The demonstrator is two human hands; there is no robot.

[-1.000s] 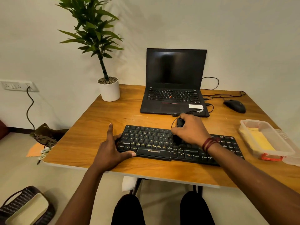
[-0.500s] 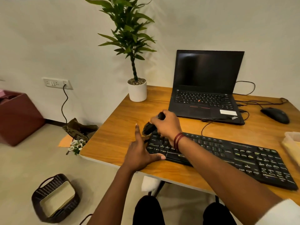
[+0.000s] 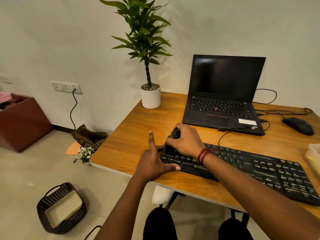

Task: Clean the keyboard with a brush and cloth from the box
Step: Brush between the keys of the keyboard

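1. At the centre of the frame, my right hand (image 3: 186, 141) is closed around a black brush (image 3: 174, 135), its upper end poking out above my fingers and its lower end down on the left end of the keyboard (image 3: 251, 170).
2. Just left of it, my left hand (image 3: 152, 163) lies open with nothing in it, the index finger pointing up the frame across the wood and the thumb stretched right along the front edge of the keyboard, so the hand braces that left corner.
3. The keyboard is black and runs from the middle of the frame down to the lower right, lying flat on the wooden worktop (image 3: 135, 135); its cable curls up toward the laptop (image 3: 223, 101).
4. The laptop stands open with a dark screen in the upper right, and a black mouse (image 3: 298, 125) sits to its right near the frame edge.
5. A potted plant (image 3: 150, 94) in a white pot stands at the back left corner of the worktop, top centre of the frame.
6. At the right edge, a pale translucent box (image 3: 314, 156) is only partly in view; I cannot tell what it holds.
7. On the floor at lower left sits a dark woven basket (image 3: 60, 208).
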